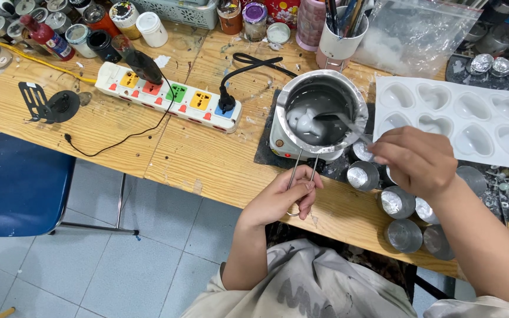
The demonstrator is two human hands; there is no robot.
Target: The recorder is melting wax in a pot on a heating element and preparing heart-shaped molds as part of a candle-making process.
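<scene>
The right hand (417, 160) is closed around the handle of a spoon (341, 121) whose bowl dips into the metal pot (321, 112) on a small white heater (283, 144). In the pot lies dark liquid with 1 pale lump (306, 125) not yet melted, so the melting looks partly done. The left hand (282, 199) pinches the wire handle (301, 171) that sticks out of the pot toward the table edge, seemingly to steady it. Just right of the pot stand several small round metal cups (397, 202); some show a pale bottom, and whether that is filling I cannot tell. The white tray (384, 126) of heart-shaped hollows behind them looks empty, so pouring appears still to come. A power strip (169, 97) lies to the left on the wooden table (207, 159).
</scene>
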